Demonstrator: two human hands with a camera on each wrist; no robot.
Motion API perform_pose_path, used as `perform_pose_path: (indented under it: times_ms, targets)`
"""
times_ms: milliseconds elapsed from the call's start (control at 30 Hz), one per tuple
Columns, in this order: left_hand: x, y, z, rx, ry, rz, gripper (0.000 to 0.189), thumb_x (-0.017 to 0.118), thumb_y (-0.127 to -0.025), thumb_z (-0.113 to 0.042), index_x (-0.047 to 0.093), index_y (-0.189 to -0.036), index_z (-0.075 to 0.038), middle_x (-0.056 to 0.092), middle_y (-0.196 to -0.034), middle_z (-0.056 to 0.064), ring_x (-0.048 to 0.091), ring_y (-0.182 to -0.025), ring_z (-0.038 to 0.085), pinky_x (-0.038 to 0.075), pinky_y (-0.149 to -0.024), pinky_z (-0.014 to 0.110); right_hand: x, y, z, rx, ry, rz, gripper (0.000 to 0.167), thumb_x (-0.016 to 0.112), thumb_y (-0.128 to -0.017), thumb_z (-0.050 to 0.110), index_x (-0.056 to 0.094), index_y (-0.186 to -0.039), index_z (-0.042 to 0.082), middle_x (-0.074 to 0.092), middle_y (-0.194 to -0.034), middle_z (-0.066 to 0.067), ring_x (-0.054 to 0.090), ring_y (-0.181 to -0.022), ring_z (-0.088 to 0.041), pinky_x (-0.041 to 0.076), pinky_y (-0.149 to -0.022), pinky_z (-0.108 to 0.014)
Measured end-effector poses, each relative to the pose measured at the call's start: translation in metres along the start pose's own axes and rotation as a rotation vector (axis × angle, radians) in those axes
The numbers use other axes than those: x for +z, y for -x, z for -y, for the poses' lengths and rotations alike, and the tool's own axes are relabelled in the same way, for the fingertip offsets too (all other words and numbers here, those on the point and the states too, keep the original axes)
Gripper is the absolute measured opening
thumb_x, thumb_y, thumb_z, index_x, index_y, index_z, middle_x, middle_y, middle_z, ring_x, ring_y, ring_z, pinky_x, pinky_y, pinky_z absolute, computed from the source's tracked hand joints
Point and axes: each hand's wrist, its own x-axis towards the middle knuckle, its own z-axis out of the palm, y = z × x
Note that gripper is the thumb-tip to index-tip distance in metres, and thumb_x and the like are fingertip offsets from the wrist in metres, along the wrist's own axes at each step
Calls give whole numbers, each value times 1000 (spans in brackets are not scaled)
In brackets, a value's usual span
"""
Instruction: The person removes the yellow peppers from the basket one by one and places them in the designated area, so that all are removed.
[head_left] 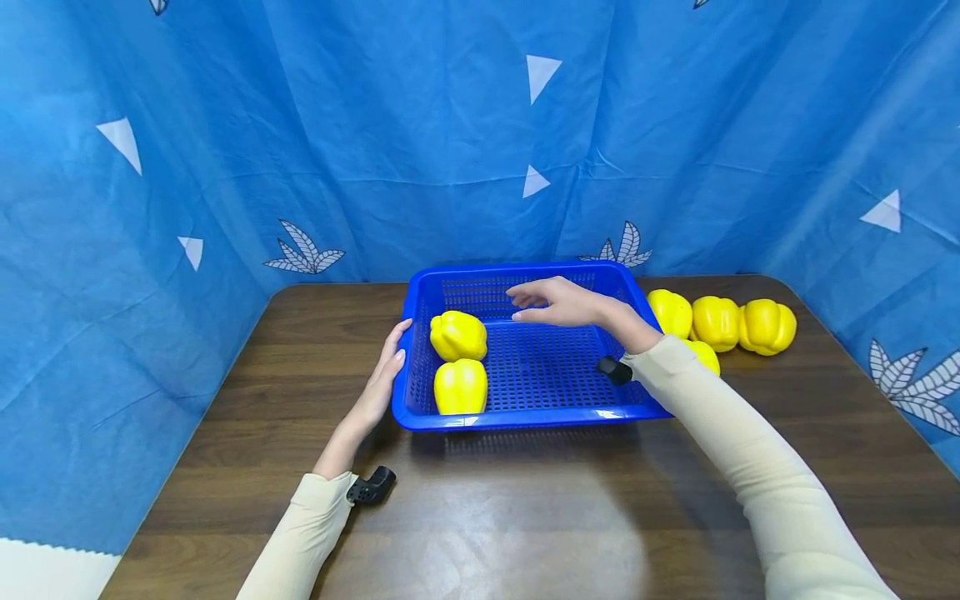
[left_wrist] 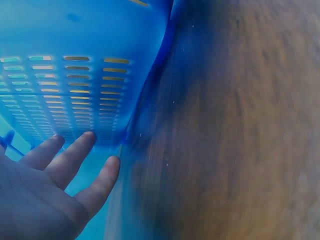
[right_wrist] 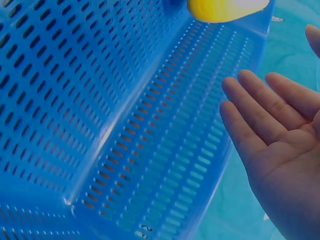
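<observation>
A blue perforated plastic basket stands on the wooden table. Inside it, along the left side, lie two yellow bell peppers, one at the back and one in front. My left hand rests against the basket's left side, thumb near the rim; in the left wrist view its fingers extend along the slotted outer wall. Over the basket hovers my right hand, palm down and holding nothing. The right wrist view has its straight fingers in front of the basket wall, with part of a yellow pepper beyond.
Right of the basket, several more yellow bell peppers sit close together on the table; one is partly behind the right sleeve. A blue patterned curtain hangs behind and along the sides. Each wrist wears a small black camera.
</observation>
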Motion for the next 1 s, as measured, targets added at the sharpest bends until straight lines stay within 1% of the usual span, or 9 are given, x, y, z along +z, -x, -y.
perform_pose_path:
  times_ms: [167,367,500,800,1000]
  targets:
    - [0,0,2,8,5,0,54,23,-99,-35,10,-150,-21,8,-158,9,22,-141,39,27,-109,63,6,-5,0,20,-3,10,56,54,-94,31,41,-140,2,52,-136,-20,52,-125,-32,46,-102,-47]
    - [-1,-2,3,31,24,2,53,23,-99,-30,11,-150,-18,10,-157,11,23,-140,38,26,-110,62,10,-13,1,28,-15,12,55,54,-93,30,42,-139,1,56,-132,-19,56,-121,-31,47,-101,-43]
    - [-1,-2,3,30,26,4,53,24,-99,-31,12,-149,-19,11,-157,10,24,-140,37,27,-110,61,15,-20,1,40,4,30,55,53,-94,31,43,-138,1,59,-129,-17,57,-120,-30,48,-100,-42]
    - [-1,-3,3,32,22,13,53,22,-100,-28,10,-150,-16,9,-157,12,22,-140,38,25,-111,62,24,-32,4,100,45,101,60,52,-93,35,41,-139,0,62,-126,-16,59,-117,-29,48,-100,-43]
    - [-1,-2,3,28,18,9,53,23,-99,-30,11,-150,-20,10,-157,10,23,-140,38,28,-110,62,28,-37,4,143,53,161,62,51,-93,38,39,-140,0,56,-133,-17,56,-121,-30,46,-102,-43]
